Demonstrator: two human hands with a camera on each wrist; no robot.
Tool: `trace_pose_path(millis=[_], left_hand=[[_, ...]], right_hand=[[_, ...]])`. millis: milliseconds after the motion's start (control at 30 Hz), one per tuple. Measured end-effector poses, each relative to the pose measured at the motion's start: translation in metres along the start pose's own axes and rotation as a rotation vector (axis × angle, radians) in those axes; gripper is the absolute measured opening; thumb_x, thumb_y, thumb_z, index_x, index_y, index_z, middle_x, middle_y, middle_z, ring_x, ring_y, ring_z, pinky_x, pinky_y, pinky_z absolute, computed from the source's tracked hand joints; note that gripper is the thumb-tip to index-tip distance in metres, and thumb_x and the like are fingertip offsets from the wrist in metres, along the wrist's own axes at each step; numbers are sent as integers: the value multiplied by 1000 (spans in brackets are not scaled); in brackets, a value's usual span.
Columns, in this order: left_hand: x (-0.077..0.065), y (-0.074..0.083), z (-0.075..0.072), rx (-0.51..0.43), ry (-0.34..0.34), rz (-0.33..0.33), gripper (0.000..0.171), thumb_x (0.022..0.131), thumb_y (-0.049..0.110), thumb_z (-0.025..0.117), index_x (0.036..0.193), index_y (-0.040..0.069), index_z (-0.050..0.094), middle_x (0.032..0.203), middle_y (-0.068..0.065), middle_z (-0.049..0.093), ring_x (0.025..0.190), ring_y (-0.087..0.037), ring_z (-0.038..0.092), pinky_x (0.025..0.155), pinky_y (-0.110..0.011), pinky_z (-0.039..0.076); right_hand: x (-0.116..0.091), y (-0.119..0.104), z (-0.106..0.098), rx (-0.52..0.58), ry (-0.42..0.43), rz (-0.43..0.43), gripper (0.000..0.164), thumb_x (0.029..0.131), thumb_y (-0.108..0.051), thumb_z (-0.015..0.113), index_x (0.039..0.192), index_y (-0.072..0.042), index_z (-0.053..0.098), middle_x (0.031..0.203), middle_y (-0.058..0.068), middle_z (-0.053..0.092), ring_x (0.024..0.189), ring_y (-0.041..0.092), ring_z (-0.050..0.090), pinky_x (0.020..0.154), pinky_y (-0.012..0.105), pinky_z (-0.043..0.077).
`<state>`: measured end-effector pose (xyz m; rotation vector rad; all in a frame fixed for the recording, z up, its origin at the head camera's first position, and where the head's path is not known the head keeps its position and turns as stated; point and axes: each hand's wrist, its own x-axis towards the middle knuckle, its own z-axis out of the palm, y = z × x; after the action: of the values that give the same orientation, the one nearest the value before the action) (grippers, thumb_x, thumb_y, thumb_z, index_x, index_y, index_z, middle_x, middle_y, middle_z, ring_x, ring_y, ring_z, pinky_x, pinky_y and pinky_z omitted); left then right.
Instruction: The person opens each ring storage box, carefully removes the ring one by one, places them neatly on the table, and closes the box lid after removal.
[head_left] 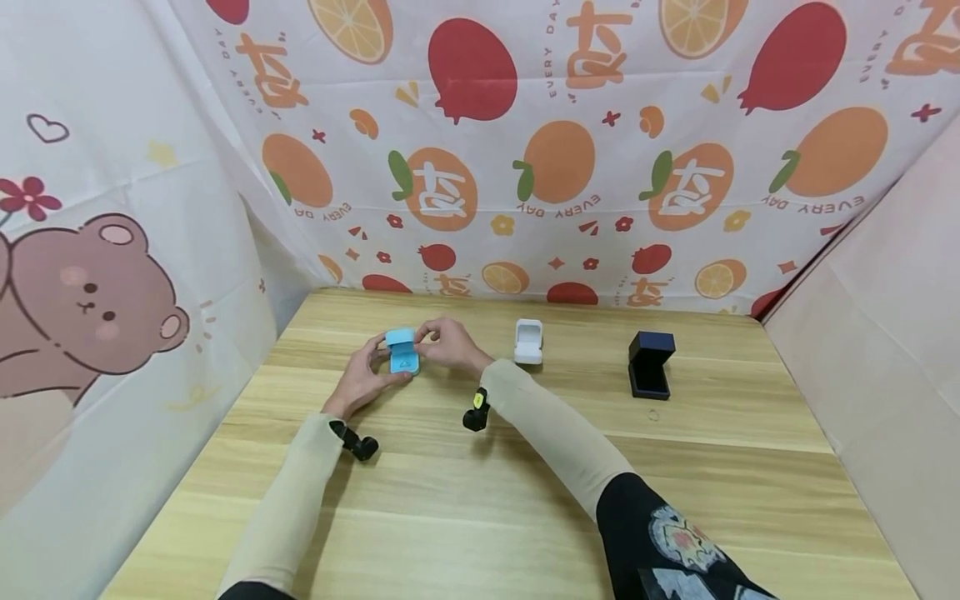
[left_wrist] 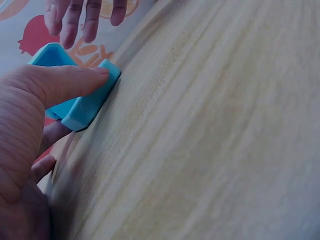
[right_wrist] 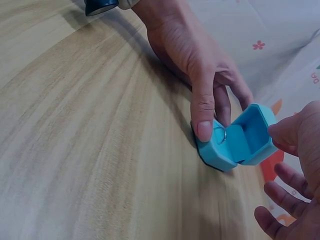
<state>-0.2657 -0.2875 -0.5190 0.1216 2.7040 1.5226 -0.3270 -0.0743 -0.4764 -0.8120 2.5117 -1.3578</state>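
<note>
A light blue ring box (head_left: 403, 357) stands with its lid raised on the table. My left hand (head_left: 360, 382) holds it from the left, thumb along the front of its base and fingers behind, as the left wrist view shows. In the right wrist view a thin ring (right_wrist: 223, 135) sits upright in the base, close to the left thumb. My right hand (head_left: 450, 343) is at the box's right side. Its thumb (right_wrist: 284, 134) reaches the edge of the raised lid (right_wrist: 262, 120), while the other fingers (left_wrist: 91, 22) hang loosely apart from the box.
Right of the hands stands a white ring box (head_left: 528, 343) with its lid up. Farther right is a dark blue ring box (head_left: 649, 367), also lid up, with a small ring (head_left: 653, 415) lying in front. Printed cloth (head_left: 495, 192) hangs behind the wooden table (head_left: 450, 517).
</note>
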Motion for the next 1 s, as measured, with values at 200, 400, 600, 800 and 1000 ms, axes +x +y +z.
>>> trace_pose_path(millis=[200, 400, 600, 800, 1000], left_hand=[[1, -1, 1, -4, -17, -16, 97, 88, 20, 81, 163, 11, 19, 156, -28, 43, 147, -45, 38, 120, -67, 23], [2, -4, 0, 16, -14, -28, 98, 88, 17, 80, 163, 11, 17, 156, -28, 43, 148, -45, 37, 121, -67, 22], [-1, -2, 1, 33, 2, -6, 98, 87, 22, 81, 163, 15, 19, 157, -24, 45, 148, -42, 40, 122, -64, 24], [0, -6, 1, 29, 11, -11, 98, 85, 24, 83, 162, 17, 23, 156, -22, 47, 147, -40, 42, 122, -62, 26], [1, -6, 1, 10, 7, 3, 98, 85, 21, 84, 162, 17, 23, 153, -22, 50, 146, -40, 44, 122, -62, 27]], right_hand=[[-3, 1, 4, 18, -9, 5, 8, 95, -17, 71, 94, -12, 77, 122, 2, 71, 120, 23, 61, 103, 39, 50], [-6, 2, 9, 11, -21, 43, 9, 94, -22, 71, 94, -15, 77, 130, 0, 67, 127, 26, 57, 115, 63, 31], [-5, 5, 16, -28, -16, 47, 8, 94, -23, 71, 95, -18, 78, 133, -1, 69, 134, 26, 56, 115, 74, 15], [-4, 8, 24, -118, 2, 59, 9, 92, -26, 74, 98, -21, 78, 130, -4, 71, 127, 20, 60, 107, 53, 31], [-6, 8, 29, -139, 15, 58, 13, 92, -26, 75, 103, -20, 78, 132, -5, 71, 128, 21, 59, 106, 51, 33]])
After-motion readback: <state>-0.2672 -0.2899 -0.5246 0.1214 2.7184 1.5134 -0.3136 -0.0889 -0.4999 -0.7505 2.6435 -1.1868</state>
